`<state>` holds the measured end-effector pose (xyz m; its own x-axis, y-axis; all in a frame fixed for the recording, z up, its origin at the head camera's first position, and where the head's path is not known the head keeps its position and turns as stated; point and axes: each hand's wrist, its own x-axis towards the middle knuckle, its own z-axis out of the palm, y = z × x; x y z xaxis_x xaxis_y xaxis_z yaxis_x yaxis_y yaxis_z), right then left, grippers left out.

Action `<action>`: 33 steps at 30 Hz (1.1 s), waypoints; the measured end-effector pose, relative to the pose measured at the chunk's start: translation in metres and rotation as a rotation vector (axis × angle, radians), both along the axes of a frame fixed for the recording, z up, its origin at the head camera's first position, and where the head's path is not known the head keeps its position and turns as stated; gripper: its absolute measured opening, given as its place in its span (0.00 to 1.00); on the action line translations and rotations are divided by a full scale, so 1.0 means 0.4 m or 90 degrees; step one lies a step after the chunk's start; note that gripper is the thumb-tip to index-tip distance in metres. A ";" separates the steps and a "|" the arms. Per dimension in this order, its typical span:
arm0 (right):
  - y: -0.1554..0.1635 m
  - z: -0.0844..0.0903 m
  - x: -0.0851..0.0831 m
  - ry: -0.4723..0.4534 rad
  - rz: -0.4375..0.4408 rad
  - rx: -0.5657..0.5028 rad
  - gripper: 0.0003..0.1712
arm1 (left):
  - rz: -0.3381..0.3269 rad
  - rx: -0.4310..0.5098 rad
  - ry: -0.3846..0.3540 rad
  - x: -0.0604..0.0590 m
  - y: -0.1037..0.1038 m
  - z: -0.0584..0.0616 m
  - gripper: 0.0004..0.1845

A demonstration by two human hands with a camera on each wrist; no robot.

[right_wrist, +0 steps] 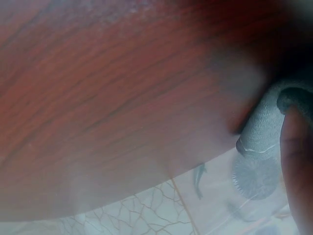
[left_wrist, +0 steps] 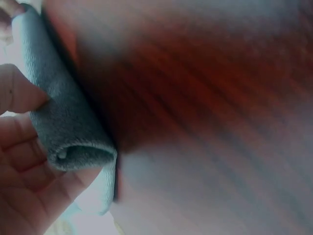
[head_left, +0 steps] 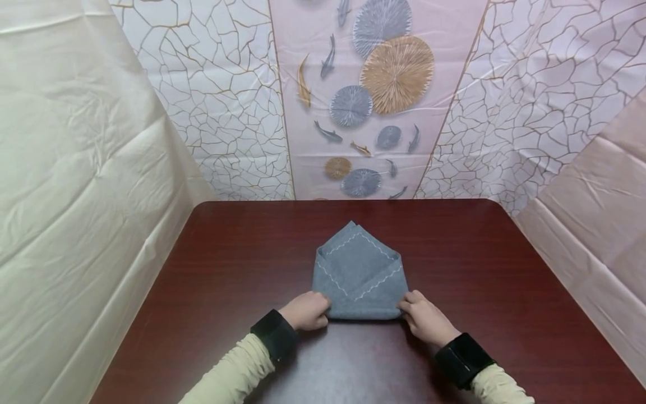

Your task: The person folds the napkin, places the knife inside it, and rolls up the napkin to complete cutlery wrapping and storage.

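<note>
A grey-blue cloth [head_left: 359,269] with white wavy stitching lies on the table, folded to a point at the back. Its near edge is turned over into a thick straight fold. At the left end of that fold my left hand [head_left: 307,311] pinches the cloth. The left wrist view shows the thumb on top of the rolled cloth [left_wrist: 63,107] and fingers underneath, with the open end of the roll facing the camera. My right hand [head_left: 426,320] grips the right front corner. In the right wrist view, one finger [right_wrist: 296,166] lies against the folded cloth [right_wrist: 261,127].
The dark red-brown table [head_left: 242,247] has rounded far corners. Behind it hangs a patterned curtain [head_left: 353,140] with fish and round leaf shapes. Cream fabric [head_left: 91,196] hangs along the left side, and more pale fabric [head_left: 595,202] along the right. Black bands [head_left: 275,335] circle both wrists.
</note>
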<state>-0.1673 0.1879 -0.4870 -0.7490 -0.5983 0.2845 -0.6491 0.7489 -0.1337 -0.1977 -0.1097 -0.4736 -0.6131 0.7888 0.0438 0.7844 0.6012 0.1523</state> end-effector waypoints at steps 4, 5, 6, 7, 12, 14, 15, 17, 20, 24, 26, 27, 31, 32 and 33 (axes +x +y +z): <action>0.004 0.005 -0.001 -0.037 0.001 -0.029 0.09 | -0.006 0.028 -0.064 -0.017 -0.014 -0.005 0.11; 0.005 0.005 -0.003 -0.050 -0.001 -0.037 0.10 | -0.011 0.034 -0.072 -0.023 -0.017 -0.010 0.11; 0.006 0.006 -0.005 -0.065 -0.003 -0.045 0.11 | -0.018 0.041 -0.081 -0.029 -0.020 -0.013 0.10; 0.007 0.007 -0.009 -0.084 -0.006 -0.055 0.12 | -0.023 0.051 -0.090 -0.035 -0.023 -0.016 0.10; 0.014 0.015 -0.032 -0.149 -0.033 -0.098 0.08 | -0.023 0.112 -0.134 -0.064 -0.040 -0.025 0.03; 0.016 0.015 -0.041 -0.158 -0.053 -0.116 0.09 | 0.000 0.136 -0.148 -0.072 -0.046 -0.026 0.03; 0.017 0.015 -0.044 -0.158 -0.066 -0.123 0.11 | 0.012 0.146 -0.154 -0.075 -0.049 -0.027 0.03; 0.016 0.012 -0.049 -0.151 -0.086 -0.137 0.12 | 0.036 0.159 -0.158 -0.081 -0.054 -0.029 0.02; 0.014 0.005 -0.057 -0.126 -0.114 -0.147 0.10 | 0.070 0.162 -0.153 -0.088 -0.057 -0.030 0.02; 0.002 0.001 -0.065 -0.103 -0.156 -0.149 0.08 | 0.125 0.129 -0.130 -0.093 -0.052 -0.021 0.03; -0.007 0.001 -0.068 -0.093 -0.180 -0.143 0.08 | 0.155 0.106 -0.113 -0.095 -0.045 -0.016 0.03; -0.011 0.000 -0.069 -0.087 -0.193 -0.137 0.08 | 0.170 0.092 -0.100 -0.096 -0.042 -0.016 0.04; -0.026 -0.010 -0.063 -0.030 -0.234 -0.097 0.08 | 0.209 0.059 -0.043 -0.094 -0.030 -0.020 0.06; -0.029 -0.014 -0.061 -0.010 -0.239 -0.088 0.08 | 0.213 0.053 -0.026 -0.093 -0.027 -0.022 0.07; -0.031 -0.017 -0.059 0.013 -0.240 -0.077 0.07 | 0.212 0.049 -0.007 -0.092 -0.024 -0.025 0.07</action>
<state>-0.1910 0.1755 -0.4938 -0.9032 -0.2441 0.3530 -0.3354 0.9146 -0.2257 -0.2344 -0.1195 -0.4838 -0.8369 0.5404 0.0869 0.5455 0.8102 0.2145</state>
